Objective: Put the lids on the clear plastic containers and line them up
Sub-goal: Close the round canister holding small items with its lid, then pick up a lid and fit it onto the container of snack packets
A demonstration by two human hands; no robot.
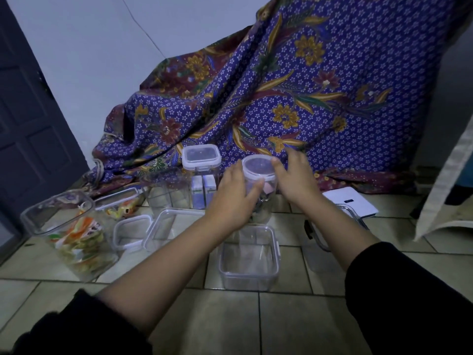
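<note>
A tall round clear container point(263, 198) stands on the tiled floor with a round lid point(258, 166) on top. My left hand point(236, 194) grips its side, thumb across the front. My right hand point(297, 175) curls around the lid's right edge. Behind it to the left stands a square lidded container point(201, 160) with small boxes inside. An open square container point(248, 257) stands in front of the round one. At the left are a large open container of colourful packets point(74, 234), an open tall container point(166, 190), and loose rectangular lids point(133, 231).
A blue floral cloth point(294, 85) hangs behind the containers. A white flat device point(350, 201) lies on the floor at the right, beside another clear container point(332, 226). A dark door point(30, 124) is at the left. A pale cloth point(445, 175) hangs at the far right.
</note>
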